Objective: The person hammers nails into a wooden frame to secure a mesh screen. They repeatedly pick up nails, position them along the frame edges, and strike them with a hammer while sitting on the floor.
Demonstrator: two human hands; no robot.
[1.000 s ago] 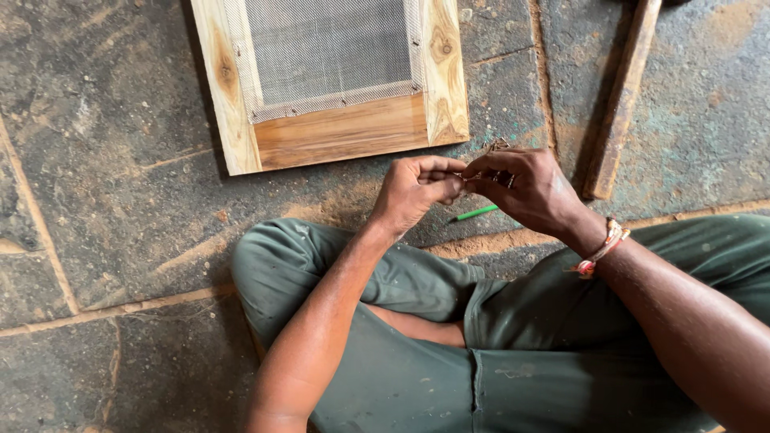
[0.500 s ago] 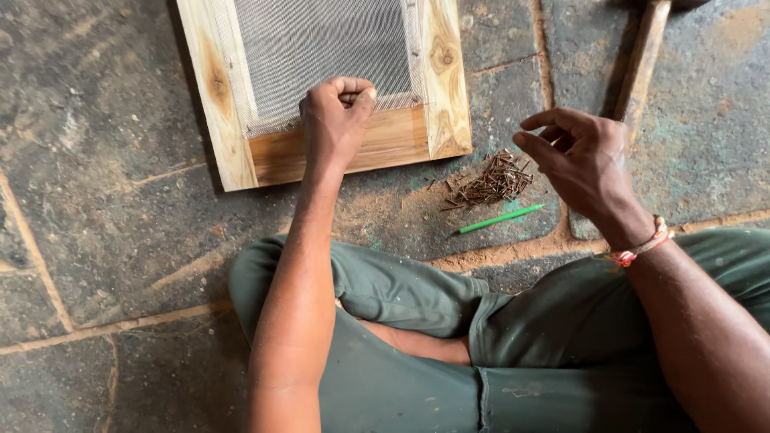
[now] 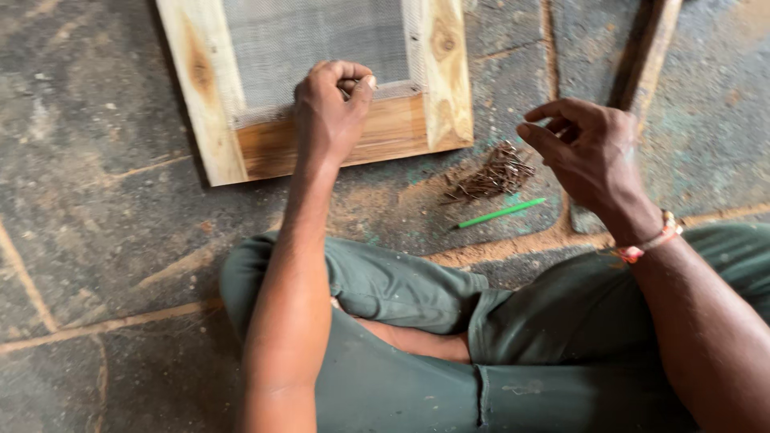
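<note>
Stone floor [image 3: 96, 200], grey and dusty, carries a wooden frame [image 3: 437, 88] with grey wire mesh [image 3: 313, 40] stretched inside it. The person sits cross-legged in green trousers [image 3: 417, 297]. A second ago both hands met above the pile of nails [image 3: 489, 172]; now the left hand [image 3: 329, 112] has moved up to the frame's lower rail, fingers curled tight and pinched at the mesh edge, seemingly on a nail, though I cannot tell for sure. The right hand [image 3: 585, 152] hovers beside the pile, fingers loosely bent, holding nothing visible. A green pencil [image 3: 501, 213] lies just below the nails.
</note>
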